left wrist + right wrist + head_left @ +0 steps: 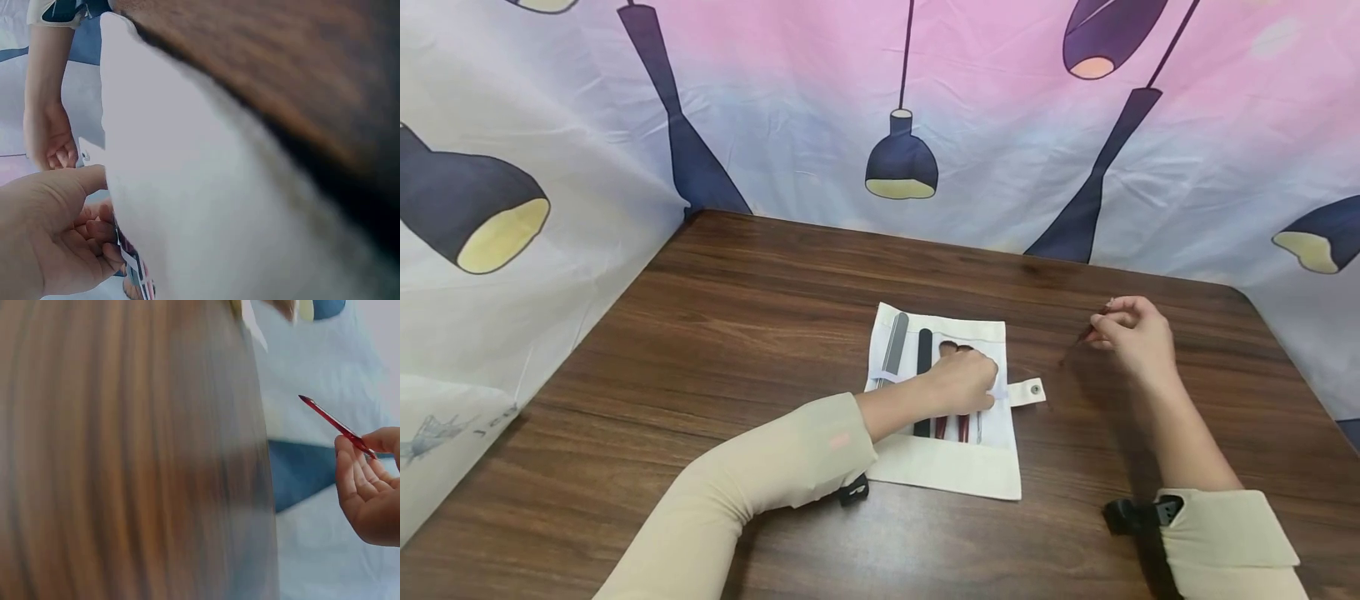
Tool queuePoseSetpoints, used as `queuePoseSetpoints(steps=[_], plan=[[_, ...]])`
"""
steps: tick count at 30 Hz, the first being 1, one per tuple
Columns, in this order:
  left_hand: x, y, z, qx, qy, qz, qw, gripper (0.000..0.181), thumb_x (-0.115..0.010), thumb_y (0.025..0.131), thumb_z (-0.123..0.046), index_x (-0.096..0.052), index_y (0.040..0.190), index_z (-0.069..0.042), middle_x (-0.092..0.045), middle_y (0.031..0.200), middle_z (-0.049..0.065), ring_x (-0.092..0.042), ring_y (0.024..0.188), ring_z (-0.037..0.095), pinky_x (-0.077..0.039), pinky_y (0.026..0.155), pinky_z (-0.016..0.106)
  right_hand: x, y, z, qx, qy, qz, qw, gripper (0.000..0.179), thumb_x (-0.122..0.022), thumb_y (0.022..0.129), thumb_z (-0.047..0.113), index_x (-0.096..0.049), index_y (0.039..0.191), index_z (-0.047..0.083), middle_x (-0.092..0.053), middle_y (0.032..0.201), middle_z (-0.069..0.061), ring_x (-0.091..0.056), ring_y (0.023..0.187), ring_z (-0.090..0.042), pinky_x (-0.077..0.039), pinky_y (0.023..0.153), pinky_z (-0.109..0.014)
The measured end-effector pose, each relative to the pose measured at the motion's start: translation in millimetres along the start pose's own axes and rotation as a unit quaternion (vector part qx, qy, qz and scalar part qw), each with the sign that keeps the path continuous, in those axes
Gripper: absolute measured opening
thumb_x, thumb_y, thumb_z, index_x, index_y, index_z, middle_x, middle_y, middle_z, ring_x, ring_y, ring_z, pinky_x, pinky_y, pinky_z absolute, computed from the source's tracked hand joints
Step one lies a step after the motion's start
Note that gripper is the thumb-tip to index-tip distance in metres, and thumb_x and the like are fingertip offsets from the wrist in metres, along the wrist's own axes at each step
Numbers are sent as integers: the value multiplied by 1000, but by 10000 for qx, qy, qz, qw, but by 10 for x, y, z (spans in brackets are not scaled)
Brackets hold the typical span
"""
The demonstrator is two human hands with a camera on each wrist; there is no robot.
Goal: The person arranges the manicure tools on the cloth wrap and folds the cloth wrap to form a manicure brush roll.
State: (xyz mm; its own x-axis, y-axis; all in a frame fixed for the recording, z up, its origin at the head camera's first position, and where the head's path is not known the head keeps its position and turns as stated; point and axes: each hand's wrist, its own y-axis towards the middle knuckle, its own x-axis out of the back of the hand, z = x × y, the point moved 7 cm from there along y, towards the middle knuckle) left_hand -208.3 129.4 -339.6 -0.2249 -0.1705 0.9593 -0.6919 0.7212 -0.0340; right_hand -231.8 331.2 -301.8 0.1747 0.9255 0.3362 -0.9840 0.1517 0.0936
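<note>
A white fabric roll pouch (940, 468) lies unfolded on the table. In it sit a grey nail file (894, 342), a black file (924, 350) and red-handled brushes (948, 347). My left hand (958, 383) rests over the pouch's right half with its fingers curled down. In the left wrist view the pouch's edge hides its fingertips, so what they hold is unclear. Right of the pouch, my right hand (1138, 337) is raised above the table. Between thumb and fingers it pinches a slim red stick with a dark pointed tip (331, 420).
A tab with a metal snap (1028, 392) sticks out from the pouch's right side. The brown wooden table (737, 317) meets a printed cloth backdrop (820, 150) at the back and left. Black straps (1131, 515) sit at both wrists.
</note>
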Motion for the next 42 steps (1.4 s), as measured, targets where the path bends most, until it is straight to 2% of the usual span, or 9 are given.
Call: queuePoseSetpoints(steps=[2,4,7,14,18,25,32,36,42], plan=[[-10,13,0,-17,-17,33,10000,41,-63,81,-15,-34,51,-16,-27,43,-7,-27,42,5,-20,38,18,-123,5,20,-14,867,41,9962,18,-56,87,-3,-42,97,1,-61,71,7,-63,60,-7,-52,59,-23],[-16,19,-3,-45,-30,55,10000,42,-63,81,-15,-35,51,-16,-27,42,-8,-28,43,5,-20,37,18,-238,7,41,-4,1431,118,9896,19,-55,85,-8,-40,94,2,-61,71,3,-63,60,-8,-52,59,-23],[-11,14,-10,-83,-25,47,10000,42,-63,81,-15,-35,50,-16,-27,42,-7,-28,43,6,-20,37,18,-390,2,70,-27,1620,305,9863,20,-54,85,-9,-39,94,2,-61,71,2,-64,61,-10,-52,60,-24],[-14,10,4,-102,-152,6,9998,40,-64,80,-15,-37,51,-15,-31,46,-7,-32,47,6,-22,39,19,-650,13,94,-1,826,942,9921,19,-54,86,-4,-39,98,-2,-61,72,4,-64,63,-9,-52,62,-24],[7,11,17,-93,-264,-79,9996,34,-65,79,-16,-41,55,-16,-37,51,-6,-36,49,7,-26,41,19,-737,28,92,9,447,1196,9918,21,-54,87,-2,-39,101,-5,-61,73,4,-64,64,-9,-52,62,-25],[35,1,18,-94,-363,-132,9992,28,-66,79,-17,-46,59,-15,-39,54,-6,-37,51,7,-27,42,19,-836,51,64,-59,132,1492,9887,25,-54,86,-2,-39,104,-10,-60,76,-2,-63,63,-10,-53,62,-27],[41,-19,18,-5,-442,-113,9990,28,-65,80,-17,-46,60,-14,-40,56,-5,-39,52,7,-29,43,20,-936,30,17,-171,-244,1783,9835,31,-57,86,0,-41,109,-13,-61,78,-7,-63,63,-12,-53,61,-30],[44,-27,25,30,-547,-111,9984,32,-66,80,-17,-42,58,-15,-38,55,-5,-37,50,6,-27,41,19,-995,11,12,-218,-237,1987,9795,34,-59,85,0,-41,110,-14,-62,78,-8,-63,62,-13,-53,60,-31],[49,-20,32,-16,-502,-173,9986,36,-66,81,-20,-40,56,-16,-36,53,-6,-36,50,5,-26,40,19,-1058,-34,14,-306,-581,2441,9675,30,-57,85,0,-42,109,-11,-60,80,-11,-62,67,-17,-53,63,-32]])
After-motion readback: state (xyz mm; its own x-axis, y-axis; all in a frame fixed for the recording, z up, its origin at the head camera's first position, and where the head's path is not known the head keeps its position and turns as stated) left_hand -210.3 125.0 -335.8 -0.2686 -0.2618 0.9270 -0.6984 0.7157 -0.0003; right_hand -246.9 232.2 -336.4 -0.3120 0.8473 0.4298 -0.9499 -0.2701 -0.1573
